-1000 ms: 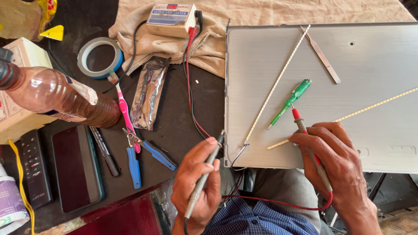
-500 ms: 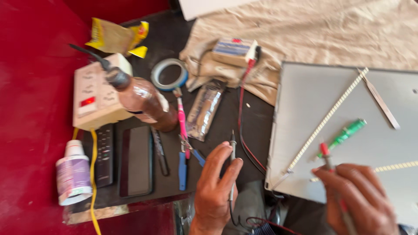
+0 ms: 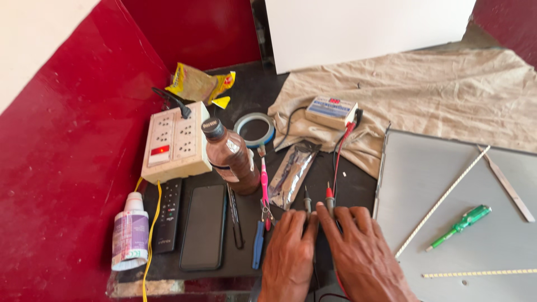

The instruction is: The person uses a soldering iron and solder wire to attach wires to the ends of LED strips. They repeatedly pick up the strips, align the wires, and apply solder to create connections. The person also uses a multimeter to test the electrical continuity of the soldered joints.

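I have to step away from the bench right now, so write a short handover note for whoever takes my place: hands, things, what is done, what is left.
Left hand: grip around the black probe, tip pointing away.
Right hand: grip around the red probe, beside the black one.
Both probe tips are off the grey panel, over the dark mat.
Red lead runs to the small tester box on the cloth.
LED strips and green screwdriver lie on the panel.
Done: probes in hand. Left: no strip is being probed yet.
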